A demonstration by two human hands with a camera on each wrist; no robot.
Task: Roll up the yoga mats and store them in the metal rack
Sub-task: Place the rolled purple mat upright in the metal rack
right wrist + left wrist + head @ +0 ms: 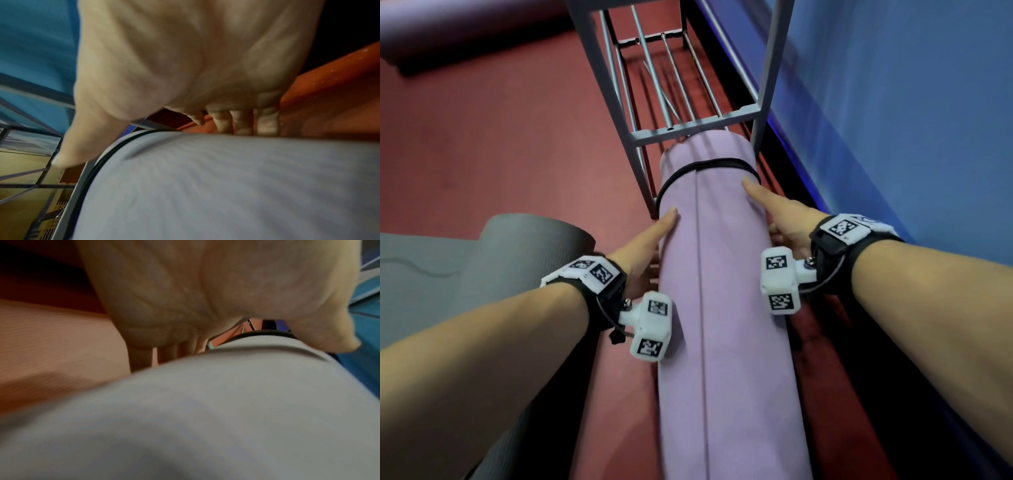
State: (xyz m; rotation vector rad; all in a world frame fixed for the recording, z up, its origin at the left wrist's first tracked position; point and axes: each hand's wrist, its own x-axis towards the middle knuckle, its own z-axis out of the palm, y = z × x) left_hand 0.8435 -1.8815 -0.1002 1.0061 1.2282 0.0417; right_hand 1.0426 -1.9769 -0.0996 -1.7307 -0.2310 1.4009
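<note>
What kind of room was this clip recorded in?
Probably a yoga or fitness studio: a rolled purple mat held at a metal rack, a grey mat lying beside it, and red padded flooring.

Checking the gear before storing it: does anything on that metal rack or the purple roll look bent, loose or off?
One thing: in the metal rack, a thin rod lies slanted across the parallel shelf bars, as if it has come loose. The purple mat looks tidy, its black strap snug, both hands cupping its sides.

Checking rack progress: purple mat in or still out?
Mostly out. The purple mat's far end sits just under the metal rack's front rail.
</note>
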